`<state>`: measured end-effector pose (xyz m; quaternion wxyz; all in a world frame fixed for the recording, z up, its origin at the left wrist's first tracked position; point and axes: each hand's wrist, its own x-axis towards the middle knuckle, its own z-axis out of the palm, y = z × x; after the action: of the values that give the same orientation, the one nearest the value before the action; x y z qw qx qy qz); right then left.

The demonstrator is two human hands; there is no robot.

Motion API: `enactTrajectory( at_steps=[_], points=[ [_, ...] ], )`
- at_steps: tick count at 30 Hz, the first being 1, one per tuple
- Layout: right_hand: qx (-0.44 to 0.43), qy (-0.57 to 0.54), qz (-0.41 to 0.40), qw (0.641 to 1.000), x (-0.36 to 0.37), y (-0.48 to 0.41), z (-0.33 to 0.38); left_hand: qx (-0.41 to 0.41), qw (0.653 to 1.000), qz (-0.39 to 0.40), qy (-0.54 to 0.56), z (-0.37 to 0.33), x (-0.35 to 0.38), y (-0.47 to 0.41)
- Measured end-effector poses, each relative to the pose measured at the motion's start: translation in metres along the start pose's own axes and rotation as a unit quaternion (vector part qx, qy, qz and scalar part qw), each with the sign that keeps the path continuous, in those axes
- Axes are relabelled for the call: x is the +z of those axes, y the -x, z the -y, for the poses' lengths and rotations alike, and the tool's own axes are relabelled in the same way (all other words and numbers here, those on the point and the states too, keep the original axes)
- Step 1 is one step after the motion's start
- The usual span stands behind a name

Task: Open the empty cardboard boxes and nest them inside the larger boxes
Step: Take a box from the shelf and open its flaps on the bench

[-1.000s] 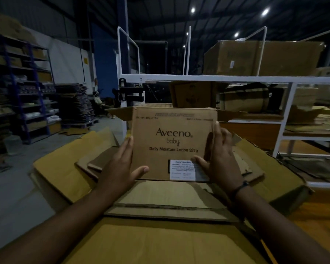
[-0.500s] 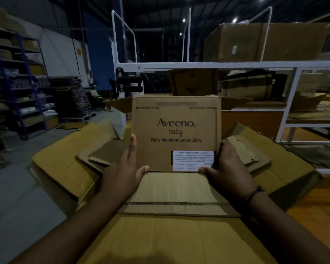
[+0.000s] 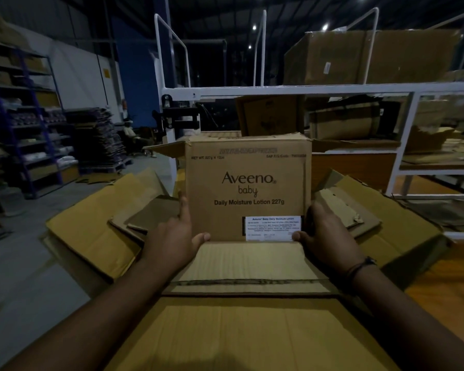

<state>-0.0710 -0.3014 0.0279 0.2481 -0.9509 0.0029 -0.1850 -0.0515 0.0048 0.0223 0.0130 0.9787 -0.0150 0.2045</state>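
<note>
Both grips are busy in the head view, the only one. The left grip [image 3: 172, 242] grasps the lower left corner of the Aveeno box [image 3: 248, 183], with fingers flat up its side and the thumb hooked onto the printed front. The right grip [image 3: 330, 236] grasps the lower right corner likewise, thumb by the white label [image 3: 272, 228]. That small box stands upright, its top flaps folded outward, over the open mouth of the larger box [image 3: 91, 228], whose own flaps splay wide to either side. Loose cardboard sheets [image 3: 247, 263] lie just under its lower edge; whether it rests on them or hangs just above I cannot tell. Behind stands a white rack [image 3: 306, 89] loaded with more cartons.

Opening looks done and nesting is in hand. Next the box wants lowering straight down, kept square, so its corners do not catch on the sheets or flaps.
</note>
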Motion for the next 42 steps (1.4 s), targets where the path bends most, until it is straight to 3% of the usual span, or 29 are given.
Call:
enactTrajectory(
  at_steps=[6, 10, 12, 17, 27, 33, 42],
  points=[
    [-0.009, 0.062, -0.018, 0.998, -0.014, 0.013, 0.009, -0.019, 0.999, -0.041, 0.015, -0.006, -0.018, 0.011],
    [-0.121, 0.114, -0.147, 0.975, -0.044, 0.003, 0.02, 0.024, 0.98, -0.194, -0.033, -0.003, -0.054, -0.004],
    [-0.171, 0.136, -0.183, 0.959, -0.061, -0.015, 0.03, 0.057, 0.971, -0.228, -0.036, -0.002, -0.076, -0.021],
    [-0.174, 0.2, -0.116, 0.957, -0.077, -0.049, 0.05, 0.083, 0.977, -0.19, -0.04, -0.011, -0.1, -0.049],
    [-0.196, 0.179, -0.151, 0.952, -0.055, -0.017, 0.034, 0.099, 0.974, -0.201, -0.031, -0.01, -0.092, -0.028],
    [-0.185, 0.189, -0.084, 0.961, -0.032, 0.008, 0.02, 0.098, 0.985, -0.139, -0.03, -0.008, -0.079, -0.011],
    [-0.198, 0.213, -0.075, 0.954, -0.01, 0.023, 0.012, 0.077, 0.992, -0.095, -0.037, -0.001, -0.052, 0.005]
  ],
)
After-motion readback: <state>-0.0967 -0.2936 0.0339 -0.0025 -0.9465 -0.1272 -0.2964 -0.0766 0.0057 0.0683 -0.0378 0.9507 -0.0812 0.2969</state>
